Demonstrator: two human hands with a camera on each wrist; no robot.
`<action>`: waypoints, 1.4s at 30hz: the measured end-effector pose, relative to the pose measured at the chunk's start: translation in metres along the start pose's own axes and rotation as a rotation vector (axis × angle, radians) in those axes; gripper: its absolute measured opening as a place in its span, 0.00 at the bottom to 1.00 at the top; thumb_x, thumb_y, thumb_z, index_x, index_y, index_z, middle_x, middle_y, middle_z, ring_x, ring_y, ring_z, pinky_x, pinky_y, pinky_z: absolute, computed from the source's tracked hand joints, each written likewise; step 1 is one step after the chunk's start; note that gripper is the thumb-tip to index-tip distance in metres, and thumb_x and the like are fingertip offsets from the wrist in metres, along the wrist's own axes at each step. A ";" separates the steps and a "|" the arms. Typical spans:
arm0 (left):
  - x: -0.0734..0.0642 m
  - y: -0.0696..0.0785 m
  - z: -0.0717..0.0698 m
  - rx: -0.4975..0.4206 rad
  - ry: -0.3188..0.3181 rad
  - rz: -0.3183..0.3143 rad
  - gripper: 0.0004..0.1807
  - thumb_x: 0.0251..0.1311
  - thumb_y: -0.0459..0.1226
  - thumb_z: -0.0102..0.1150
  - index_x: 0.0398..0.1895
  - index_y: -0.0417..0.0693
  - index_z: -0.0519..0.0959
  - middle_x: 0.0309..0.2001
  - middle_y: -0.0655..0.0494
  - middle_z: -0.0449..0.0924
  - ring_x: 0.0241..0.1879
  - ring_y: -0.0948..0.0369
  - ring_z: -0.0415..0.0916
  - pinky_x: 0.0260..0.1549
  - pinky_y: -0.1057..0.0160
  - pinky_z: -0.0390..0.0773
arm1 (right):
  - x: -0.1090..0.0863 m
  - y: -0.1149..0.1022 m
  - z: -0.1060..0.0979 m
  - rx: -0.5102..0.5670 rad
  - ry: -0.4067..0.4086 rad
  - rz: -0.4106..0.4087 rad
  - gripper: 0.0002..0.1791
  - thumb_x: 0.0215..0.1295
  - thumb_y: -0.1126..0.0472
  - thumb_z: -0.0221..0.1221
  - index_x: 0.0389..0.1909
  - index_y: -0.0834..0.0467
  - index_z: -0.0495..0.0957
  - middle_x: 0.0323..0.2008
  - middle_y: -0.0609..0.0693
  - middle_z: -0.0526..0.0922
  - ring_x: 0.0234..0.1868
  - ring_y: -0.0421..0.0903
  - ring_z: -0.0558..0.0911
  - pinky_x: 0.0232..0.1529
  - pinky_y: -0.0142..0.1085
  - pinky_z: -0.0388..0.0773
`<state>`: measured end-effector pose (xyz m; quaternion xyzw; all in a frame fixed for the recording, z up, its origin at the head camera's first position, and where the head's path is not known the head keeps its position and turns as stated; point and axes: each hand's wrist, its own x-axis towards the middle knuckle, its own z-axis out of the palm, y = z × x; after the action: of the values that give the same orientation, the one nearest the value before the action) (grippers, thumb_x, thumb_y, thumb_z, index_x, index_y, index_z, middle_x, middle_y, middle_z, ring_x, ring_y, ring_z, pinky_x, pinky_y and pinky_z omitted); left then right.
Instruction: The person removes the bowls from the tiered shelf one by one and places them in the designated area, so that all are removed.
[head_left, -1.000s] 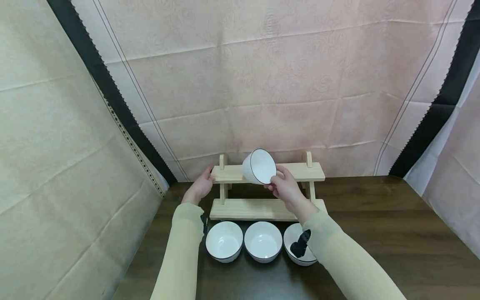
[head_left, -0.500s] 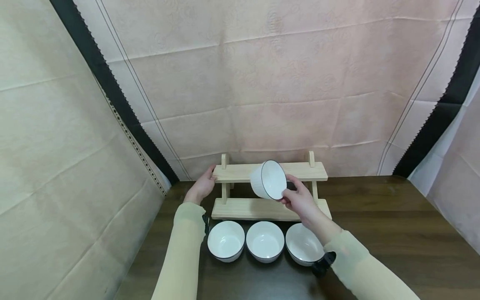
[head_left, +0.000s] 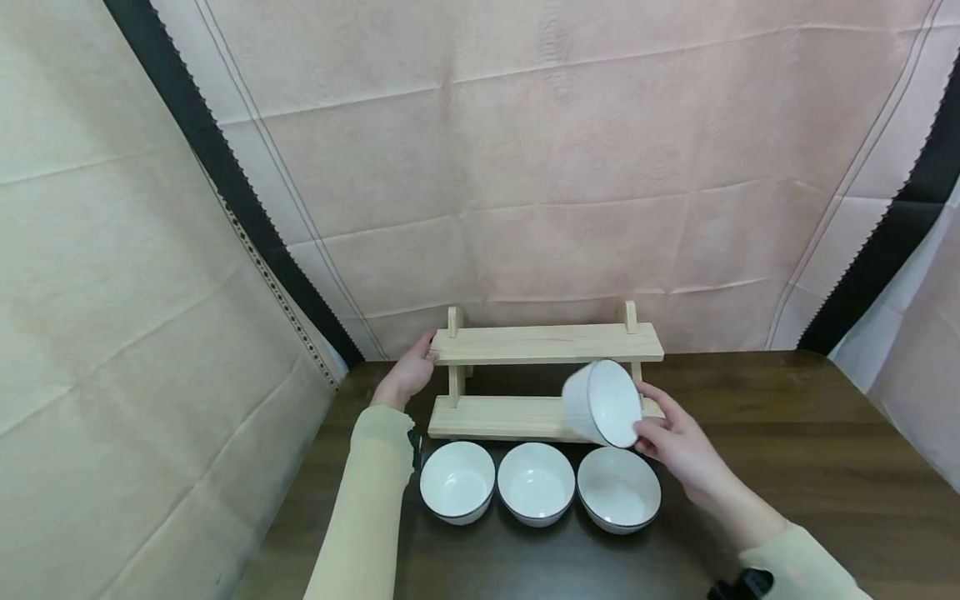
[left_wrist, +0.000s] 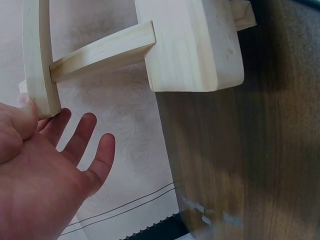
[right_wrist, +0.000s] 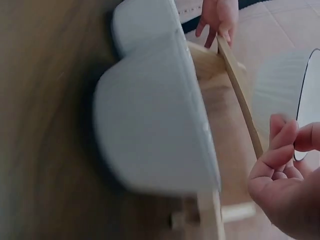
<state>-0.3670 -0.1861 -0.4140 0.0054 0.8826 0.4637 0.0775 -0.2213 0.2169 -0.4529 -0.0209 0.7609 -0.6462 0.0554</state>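
Note:
My right hand [head_left: 678, 442] pinches the rim of a white bowl [head_left: 600, 404] with a dark edge line. That bowl is tilted, its mouth toward the hand, and overlaps the right end of the lower shelf in the head view. With thumb and index finger, my left hand [left_wrist: 55, 155] pinches the left end of the upper board on a two-tier wooden rack [head_left: 547, 343]; its other fingers are spread. In front of the rack, three more white bowls stand upright in a row: a left bowl [head_left: 457, 482], a middle bowl [head_left: 536, 483] and a right bowl [head_left: 619, 490].
The rack stands on a dark wood-grain table [head_left: 780, 417] near its back edge. Behind it hangs a pale pink cloth [head_left: 570, 167], with a cream cloth [head_left: 150, 292] at the left. Dark strips run along the cloth corners.
My right hand has carried the tilted bowl from in front of the upper board rightward and down toward the lower shelf's right end. The left hand keeps its hold on the rack.

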 end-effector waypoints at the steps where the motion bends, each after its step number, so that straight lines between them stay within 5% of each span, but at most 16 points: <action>1: 0.000 0.000 0.001 -0.001 0.002 -0.001 0.29 0.73 0.43 0.31 0.74 0.68 0.40 0.75 0.56 0.41 0.74 0.53 0.36 0.70 0.44 0.41 | -0.006 0.004 -0.007 -0.016 0.004 -0.011 0.34 0.66 0.60 0.54 0.70 0.47 0.52 0.30 0.47 0.81 0.30 0.40 0.78 0.39 0.36 0.79; 9: 0.003 0.003 0.001 0.014 -0.005 0.019 0.29 0.73 0.45 0.31 0.73 0.71 0.39 0.75 0.58 0.40 0.74 0.55 0.35 0.70 0.45 0.41 | -0.048 0.034 -0.065 -0.228 0.051 -0.058 0.33 0.68 0.55 0.53 0.70 0.51 0.51 0.30 0.48 0.82 0.30 0.43 0.78 0.34 0.35 0.77; 16: 0.003 0.007 -0.001 0.012 -0.010 0.019 0.29 0.73 0.45 0.31 0.74 0.70 0.39 0.76 0.58 0.39 0.75 0.54 0.34 0.70 0.45 0.40 | -0.064 0.045 -0.095 -0.348 0.072 -0.164 0.30 0.68 0.62 0.52 0.69 0.54 0.55 0.25 0.48 0.79 0.27 0.45 0.76 0.30 0.33 0.73; 34: 0.002 0.006 -0.001 0.035 0.003 0.004 0.29 0.73 0.44 0.31 0.74 0.70 0.39 0.76 0.58 0.39 0.75 0.53 0.35 0.70 0.44 0.41 | -0.061 0.054 -0.119 -0.548 -0.052 -0.130 0.25 0.69 0.60 0.50 0.67 0.52 0.60 0.23 0.48 0.78 0.27 0.41 0.76 0.28 0.31 0.73; 42: 0.000 0.003 -0.002 0.014 -0.012 -0.020 0.29 0.73 0.43 0.30 0.74 0.69 0.38 0.76 0.57 0.39 0.75 0.54 0.34 0.70 0.45 0.40 | -0.055 0.053 -0.124 -0.615 -0.103 -0.112 0.25 0.67 0.61 0.53 0.65 0.49 0.63 0.19 0.46 0.67 0.21 0.39 0.69 0.22 0.32 0.65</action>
<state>-0.3679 -0.1861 -0.4100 -0.0001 0.8854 0.4566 0.0872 -0.1785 0.3533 -0.4821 -0.1111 0.9144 -0.3861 0.0492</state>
